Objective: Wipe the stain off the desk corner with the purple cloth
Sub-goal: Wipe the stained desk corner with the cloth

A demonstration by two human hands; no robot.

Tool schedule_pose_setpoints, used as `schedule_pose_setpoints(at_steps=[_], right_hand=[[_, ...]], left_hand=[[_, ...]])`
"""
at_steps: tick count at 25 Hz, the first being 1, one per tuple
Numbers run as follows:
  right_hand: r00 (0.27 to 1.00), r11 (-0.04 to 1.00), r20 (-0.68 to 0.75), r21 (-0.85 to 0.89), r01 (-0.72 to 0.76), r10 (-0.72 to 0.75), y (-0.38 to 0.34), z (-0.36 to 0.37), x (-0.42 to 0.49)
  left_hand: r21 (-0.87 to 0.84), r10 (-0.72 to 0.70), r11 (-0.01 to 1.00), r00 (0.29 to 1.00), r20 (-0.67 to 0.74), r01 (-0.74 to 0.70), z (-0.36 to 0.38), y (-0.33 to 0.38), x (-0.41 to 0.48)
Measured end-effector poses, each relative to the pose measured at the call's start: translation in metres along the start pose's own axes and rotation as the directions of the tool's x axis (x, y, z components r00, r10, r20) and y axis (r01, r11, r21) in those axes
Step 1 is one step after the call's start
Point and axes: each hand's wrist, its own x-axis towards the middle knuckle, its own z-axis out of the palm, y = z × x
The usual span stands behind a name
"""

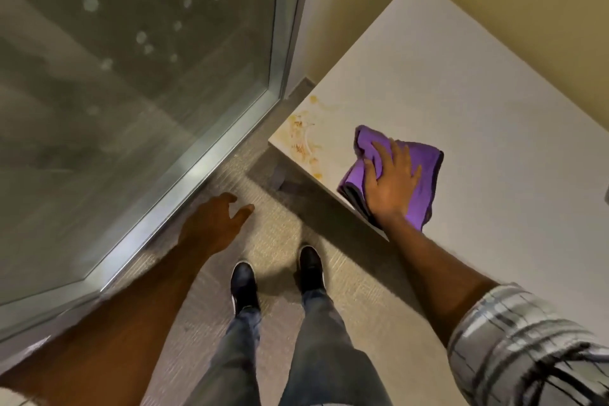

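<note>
**Cloth pressed flat beside the stain**

The purple cloth (417, 175) lay folded at the desk's (461, 92) near edge, the yellow stain (304, 138) at its 9 o'clock. The right hand (390, 181) pressed it, fingers spread. The left hand (214, 224) hung open, empty, above the floor (346, 273).

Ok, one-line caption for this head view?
Right hand presses the purple cloth flat on the desk, beside the stain; left hand hangs free.

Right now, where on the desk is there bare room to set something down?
The desk is bare from the purple cloth back to the wall and out to the right edge. The near-left corner is taken: the stain there, the right hand on the cloth beside it.
</note>
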Motion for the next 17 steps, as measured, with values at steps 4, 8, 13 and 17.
schedule_pose_setpoints(at_steps=[4, 8, 13, 17], right_hand=[[0.998, 0.997, 0.063, -0.080, -0.004, 0.009, -0.049, 0.019, -0.007], [0.904, 0.879, 0.142, -0.217, 0.425, -0.402, -0.002, 0.012, -0.051], [0.998, 0.975, 0.055, -0.217, 0.048, -0.037, 0.002, 0.018, -0.056], [0.998, 0.969, 0.058, -0.249, -0.009, 0.024, -0.045, 0.032, -0.053]], left_hand=[[0.056, 0.060, 0.996, 0.997, 0.043, -0.063, 0.001, -0.014, 0.004], [0.200, 0.191, 0.960, 0.980, 0.053, -0.198, -0.009, -0.010, 0.005], [0.519, 0.421, 0.758, 0.904, 0.077, -0.396, -0.031, -0.004, 0.011], [0.574, 0.440, 0.719, 0.896, 0.060, -0.392, -0.038, -0.006, 0.011]])
